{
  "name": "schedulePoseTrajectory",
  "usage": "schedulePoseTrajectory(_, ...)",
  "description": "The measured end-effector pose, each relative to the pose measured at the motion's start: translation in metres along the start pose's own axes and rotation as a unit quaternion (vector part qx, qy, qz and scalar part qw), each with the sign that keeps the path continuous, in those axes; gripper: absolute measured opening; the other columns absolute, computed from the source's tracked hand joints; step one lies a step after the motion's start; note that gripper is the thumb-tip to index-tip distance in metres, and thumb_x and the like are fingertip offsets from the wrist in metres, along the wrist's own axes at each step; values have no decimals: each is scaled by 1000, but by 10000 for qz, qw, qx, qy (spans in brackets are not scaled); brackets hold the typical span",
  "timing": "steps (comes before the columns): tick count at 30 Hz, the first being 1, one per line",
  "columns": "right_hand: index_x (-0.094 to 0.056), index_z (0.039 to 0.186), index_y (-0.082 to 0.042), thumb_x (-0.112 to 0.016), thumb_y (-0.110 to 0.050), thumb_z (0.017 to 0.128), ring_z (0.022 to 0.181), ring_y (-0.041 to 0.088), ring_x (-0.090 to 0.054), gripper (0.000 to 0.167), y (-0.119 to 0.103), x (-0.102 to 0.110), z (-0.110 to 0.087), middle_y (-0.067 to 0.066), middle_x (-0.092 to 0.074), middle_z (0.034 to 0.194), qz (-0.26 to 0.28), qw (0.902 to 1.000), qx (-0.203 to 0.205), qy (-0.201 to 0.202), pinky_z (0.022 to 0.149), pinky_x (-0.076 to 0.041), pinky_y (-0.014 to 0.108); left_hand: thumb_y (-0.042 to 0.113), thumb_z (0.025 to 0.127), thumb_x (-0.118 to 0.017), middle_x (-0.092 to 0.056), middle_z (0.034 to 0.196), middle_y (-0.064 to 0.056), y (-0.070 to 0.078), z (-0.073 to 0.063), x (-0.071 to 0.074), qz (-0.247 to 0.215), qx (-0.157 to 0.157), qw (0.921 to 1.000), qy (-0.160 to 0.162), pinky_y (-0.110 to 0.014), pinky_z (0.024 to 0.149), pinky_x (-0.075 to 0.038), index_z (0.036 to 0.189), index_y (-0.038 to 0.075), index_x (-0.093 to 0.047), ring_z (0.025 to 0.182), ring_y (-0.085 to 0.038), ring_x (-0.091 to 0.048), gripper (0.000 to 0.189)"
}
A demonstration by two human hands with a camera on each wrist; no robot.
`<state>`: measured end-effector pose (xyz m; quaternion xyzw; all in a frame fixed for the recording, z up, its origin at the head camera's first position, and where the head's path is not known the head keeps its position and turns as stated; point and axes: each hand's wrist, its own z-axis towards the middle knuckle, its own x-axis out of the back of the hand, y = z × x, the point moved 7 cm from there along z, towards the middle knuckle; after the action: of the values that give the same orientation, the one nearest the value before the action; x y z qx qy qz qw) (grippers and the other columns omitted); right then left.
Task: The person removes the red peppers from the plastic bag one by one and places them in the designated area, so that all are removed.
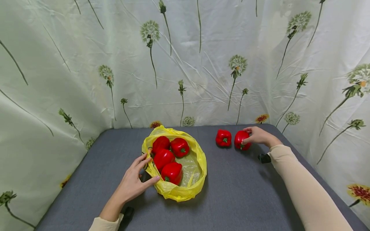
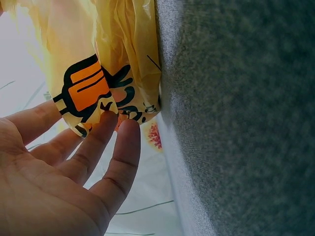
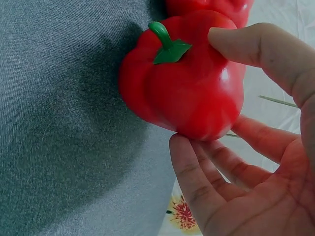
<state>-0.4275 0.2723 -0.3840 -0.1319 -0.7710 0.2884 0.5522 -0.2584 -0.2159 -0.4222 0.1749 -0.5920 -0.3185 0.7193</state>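
My right hand point(image 1: 259, 136) grips a red bell pepper point(image 1: 242, 140) with a green stem at the back right. In the right wrist view its thumb lies on the top of the pepper point(image 3: 182, 93) and the fingertips point(image 3: 183, 143) touch its side. A second red bell pepper point(image 1: 223, 138) sits just left of it. My left hand point(image 1: 133, 179) rests against the left side of a yellow plastic bag point(image 1: 201, 160), fingers spread and fairly straight. Several red bell peppers point(image 1: 180, 147) lie inside the bag, mostly toward its left. Dark and orange print point(image 2: 88, 86) shows on the bag's outside.
A grey cloth-covered table point(image 1: 231, 192) carries everything. Behind and at both sides hangs a pale curtain point(image 1: 179, 64) with dandelion and flower prints. Dark straps or devices point(image 1: 264, 158) sit at the wrists.
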Motion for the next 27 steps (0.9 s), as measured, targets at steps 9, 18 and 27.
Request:
schedulePoseTrajectory(9, -38, 157, 15, -78, -20, 94, 138, 53, -51, 83, -2, -7, 9, 43, -41, 158, -111, 9999, -3, 22, 111, -51, 60, 53, 90, -83, -41, 170, -15, -1, -2, 0, -9, 47, 10000, -5, -53, 92, -62, 156, 6, -56, 149, -45, -48, 86)
schedulePoseTrajectory(18, -38, 158, 14, -78, -19, 93, 137, 52, -52, 83, -7, -7, 12, 42, -42, 158, -262, 9995, 16, 169, 110, -52, 60, 55, 89, -83, -40, 170, -14, -3, -1, 0, -13, 68, 10000, -6, -53, 91, -62, 156, 6, -56, 149, -44, -48, 87)
schedulePoseTrajectory(27, -39, 158, 13, -76, -19, 97, 141, 56, -48, 78, -8, -6, 14, 42, -45, 156, -403, 9982, 65, 432, 114, -47, 63, 55, 89, -83, -40, 170, -14, -3, 0, 0, -29, 45, 10000, -8, -55, 92, -63, 156, 8, -56, 149, -45, -47, 87)
